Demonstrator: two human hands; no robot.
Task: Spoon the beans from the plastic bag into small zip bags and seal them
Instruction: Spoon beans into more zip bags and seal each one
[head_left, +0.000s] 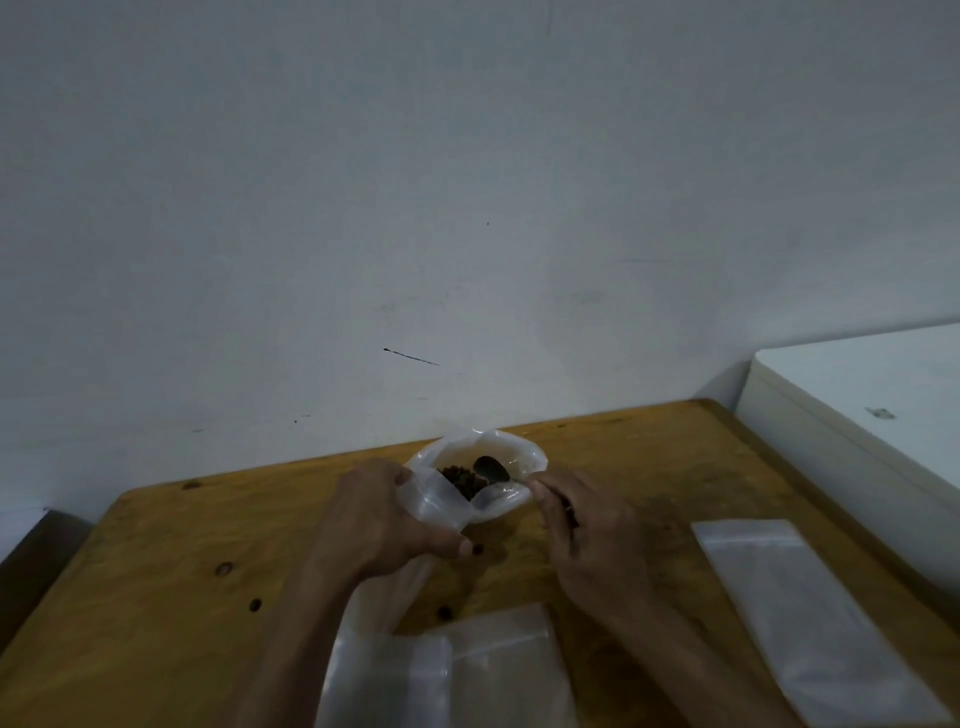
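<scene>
On the wooden table (156, 597), the left hand (379, 525) pinches a small clear zip bag (441, 506) by its near edge, holding its mouth up against the open plastic bag (478, 457), inside which dark beans (462, 479) are visible. The right hand (587, 530) grips the handle of a spoon (492, 469), its bowl lying inside the plastic bag just beside the beans. Further flat zip bags lie at the near edge (493, 670) and to the right (810, 618), beside a white box (872, 415).
</scene>
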